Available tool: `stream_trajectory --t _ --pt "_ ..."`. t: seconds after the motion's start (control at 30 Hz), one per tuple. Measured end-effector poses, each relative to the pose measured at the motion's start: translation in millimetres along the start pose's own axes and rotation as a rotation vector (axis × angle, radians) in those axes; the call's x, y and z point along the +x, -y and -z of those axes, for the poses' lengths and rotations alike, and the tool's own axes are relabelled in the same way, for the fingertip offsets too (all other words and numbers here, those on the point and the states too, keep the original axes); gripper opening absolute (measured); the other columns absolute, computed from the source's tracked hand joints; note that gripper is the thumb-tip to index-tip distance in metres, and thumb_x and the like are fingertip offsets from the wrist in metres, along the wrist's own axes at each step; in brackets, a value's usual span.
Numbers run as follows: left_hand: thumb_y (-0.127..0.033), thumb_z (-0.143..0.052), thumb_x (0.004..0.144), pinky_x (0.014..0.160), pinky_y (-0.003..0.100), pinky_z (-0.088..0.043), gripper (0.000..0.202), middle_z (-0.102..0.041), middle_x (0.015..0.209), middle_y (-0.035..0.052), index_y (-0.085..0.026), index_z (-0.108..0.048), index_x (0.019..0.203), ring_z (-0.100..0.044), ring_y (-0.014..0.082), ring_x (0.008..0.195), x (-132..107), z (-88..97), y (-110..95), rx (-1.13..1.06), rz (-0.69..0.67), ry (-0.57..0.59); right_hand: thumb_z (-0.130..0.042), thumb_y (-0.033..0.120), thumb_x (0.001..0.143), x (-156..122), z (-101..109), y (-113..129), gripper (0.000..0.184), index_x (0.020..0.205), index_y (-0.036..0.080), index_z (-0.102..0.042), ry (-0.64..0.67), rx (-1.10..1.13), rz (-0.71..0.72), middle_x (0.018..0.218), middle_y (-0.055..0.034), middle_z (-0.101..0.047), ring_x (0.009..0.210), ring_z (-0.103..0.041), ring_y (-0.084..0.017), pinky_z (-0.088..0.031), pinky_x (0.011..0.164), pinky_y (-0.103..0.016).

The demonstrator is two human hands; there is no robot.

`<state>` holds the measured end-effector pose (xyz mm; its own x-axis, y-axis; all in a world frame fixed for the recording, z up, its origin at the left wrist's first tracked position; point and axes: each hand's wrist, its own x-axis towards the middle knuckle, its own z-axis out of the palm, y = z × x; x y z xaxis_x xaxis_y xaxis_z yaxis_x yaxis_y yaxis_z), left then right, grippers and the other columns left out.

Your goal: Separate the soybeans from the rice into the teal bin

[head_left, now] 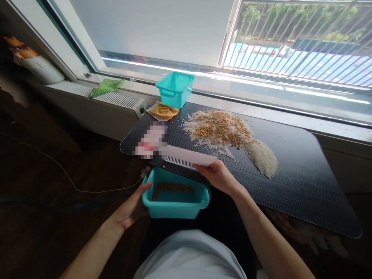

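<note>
My left hand (132, 207) grips the left end of a teal plastic bin (176, 201) held below the table's near edge; a row of brownish beans lies in its bottom. My right hand (217, 176) pinches the end of a white slotted sieve tray (186, 157) that rests on the dark table (305, 166) edge above the bin. A mixed heap of yellow beans and white rice (217, 130) spreads across the table behind the tray, with a separate pile of plain white rice (261, 157) to its right.
A second teal bin (175, 89) stands at the table's far edge, a folded yellow cloth (164, 111) in front of it. A white radiator (113, 102) with a green cloth (106, 87) on it runs along the left. A white cable (72, 184) crosses the floor.
</note>
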<state>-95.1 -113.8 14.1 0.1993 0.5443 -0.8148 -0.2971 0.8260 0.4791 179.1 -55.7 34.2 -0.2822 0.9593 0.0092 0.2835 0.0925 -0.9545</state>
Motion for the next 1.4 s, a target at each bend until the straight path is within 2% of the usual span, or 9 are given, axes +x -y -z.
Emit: stream_trajectory --t 0.1,0.17,0.33,0.5,0.63,0.83,1.03,1.23,1.4 --pt "-0.048 -0.060 0.081 0.082 0.039 -0.055 0.060 -0.073 0.112 0.0095 -0.022 -0.050 0.134 -0.067 0.0299 0.105 -7 6.8 -6 -0.022 -0.015 -0.042 -0.056 0.038 0.086 -4 -2 3 0.031 0.106 0.021 -0.072 0.104 0.013 0.004 0.095 0.0000 -0.075 0.085 -0.068 -0.022 -0.056 0.075 -0.032" --pt "-0.048 -0.060 0.081 0.082 0.040 -0.055 0.061 -0.072 0.113 0.0102 -0.021 -0.050 0.135 -0.066 0.0304 0.106 -10 9.7 -10 -0.026 -0.037 -0.049 -0.055 0.037 0.087 -12 1 7 0.029 0.105 0.021 -0.072 0.105 -0.031 0.019 0.092 -0.0002 -0.075 0.082 -0.068 -0.021 -0.056 0.071 -0.030" --pt "-0.047 -0.059 0.082 0.082 0.038 -0.056 0.058 -0.071 0.116 0.0096 -0.022 -0.050 0.134 -0.065 0.0297 0.109 -9 1.2 -11 0.014 -0.046 -0.063 -0.047 0.028 0.093 -26 1 9 0.029 0.111 0.022 -0.068 -0.100 -0.304 0.153 0.103 -0.0057 -0.071 0.088 -0.066 -0.020 -0.054 0.078 -0.031" --pt "-0.048 -0.058 0.083 0.084 0.038 -0.055 0.059 -0.072 0.115 0.0092 -0.022 -0.050 0.135 -0.063 0.0294 0.111 1 -20.0 2 0.030 0.035 -0.019 -0.043 0.014 0.091 -34 -4 -8 0.035 0.117 0.019 -0.065 -0.284 -0.520 0.302 0.112 -0.0108 -0.067 0.099 -0.060 -0.023 -0.050 0.088 -0.037" --pt "-0.048 -0.057 0.083 0.086 0.038 -0.053 0.060 -0.071 0.116 0.0096 -0.021 -0.048 0.136 -0.062 0.0291 0.113 8 -34.8 10 0.054 0.038 0.039 -0.044 0.007 0.085 -44 4 -21 0.041 0.120 0.017 -0.062 -0.407 -0.655 0.269 0.113 -0.0109 -0.066 0.100 -0.058 -0.025 -0.050 0.089 -0.037" --pt "-0.053 -0.056 0.082 0.085 0.039 -0.053 0.065 -0.069 0.120 0.0105 -0.022 -0.045 0.138 -0.061 0.0300 0.114 15 -51.4 16 0.100 0.081 0.064 -0.044 0.005 0.085 -63 21 -28 0.041 0.118 0.017 -0.064 -0.584 -0.793 0.164 0.109 -0.0091 -0.067 0.098 -0.058 -0.024 -0.052 0.085 -0.034" --pt "-0.053 -0.059 0.080 0.089 0.039 -0.051 0.066 -0.067 0.123 0.0090 -0.024 -0.045 0.138 -0.061 0.0293 0.114 20 -64.5 22 0.119 0.099 0.110 -0.045 0.012 0.090 -83 37 -32 0.033 0.114 0.019 -0.066 -0.687 -0.859 0.117 0.107 -0.0080 -0.069 0.095 -0.061 -0.023 -0.052 0.083 -0.033" --pt "-0.054 -0.057 0.081 0.091 0.040 -0.050 0.066 -0.064 0.128 0.0080 -0.027 -0.042 0.139 -0.059 0.0292 0.116 20 -75.1 23 0.126 0.142 0.110 -0.045 0.020 0.092 -99 68 -45 0.029 0.112 0.018 -0.066 -0.799 -0.861 0.115 0.104 -0.0095 -0.070 0.094 -0.063 -0.023 -0.051 0.085 -0.036" --pt "-0.056 -0.056 0.081 0.090 0.042 -0.050 0.067 -0.061 0.131 0.0083 -0.028 -0.040 0.140 -0.058 0.0299 0.117 21 -83.0 27 0.142 0.149 0.134 -0.047 0.024 0.091 -103 87 -42 0.025 0.103 0.020 -0.069 -0.877 -0.795 0.067 0.098 -0.0079 -0.071 0.087 -0.066 -0.022 -0.052 0.081 -0.033"
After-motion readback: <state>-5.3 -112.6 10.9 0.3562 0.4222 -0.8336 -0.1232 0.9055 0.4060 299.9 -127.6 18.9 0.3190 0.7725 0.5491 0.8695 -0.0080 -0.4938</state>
